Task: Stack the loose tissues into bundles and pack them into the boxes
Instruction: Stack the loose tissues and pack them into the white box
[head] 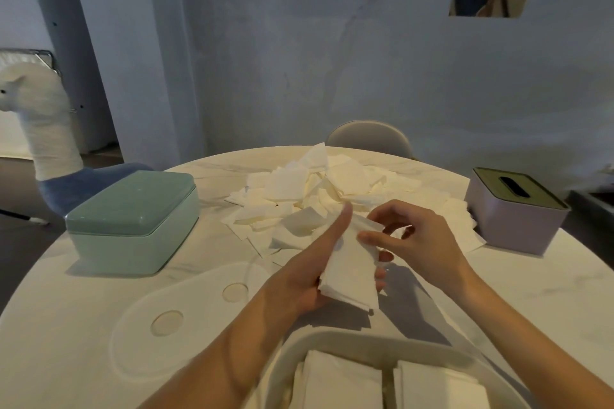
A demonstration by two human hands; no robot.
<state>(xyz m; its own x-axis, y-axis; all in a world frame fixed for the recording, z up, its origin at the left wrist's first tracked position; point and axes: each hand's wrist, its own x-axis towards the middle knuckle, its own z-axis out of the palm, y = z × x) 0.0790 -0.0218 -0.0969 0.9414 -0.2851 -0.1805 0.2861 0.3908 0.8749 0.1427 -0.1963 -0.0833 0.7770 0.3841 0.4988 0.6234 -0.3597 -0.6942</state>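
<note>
While the left hand point(309, 271) supports a bundle of tissues point(349, 271) from below, its thumb extends straight up along the bundle's left edge and its fingertips show past the bundle's right edge, so this hand is clamped on the bundle. The right hand point(422, 242) meets the bundle's upper end, with thumb and fingers curled and pinching the top tissue layer. Both hands are held above the round white table point(66, 325), near its middle.

Behind the hands, a loose pile of tissues point(319, 189) spreads across the far half of the table. Some sheets lie flat; others stand crumpled or folded.

3 boxes are in view:
1. A green box point(133, 222) with its lid closed stands on the left side of the table, apart from the pile.
2. A lilac box point(511, 212) with a dark slotted lid stands on the right side, with loose sheets touching its base.
3. An open white box point(358, 340) sits at the near edge, directly below the hands. It contains 2 stacks of tissues side by side, separated by a narrow gap.

A translucent lid point(186, 312) with 2 round recesses lies flat on the table between the green box and the open white box.

A chair back point(368, 136) shows beyond the far rim of the table. A plush animal point(43, 116) stands at the left, off the table.
</note>
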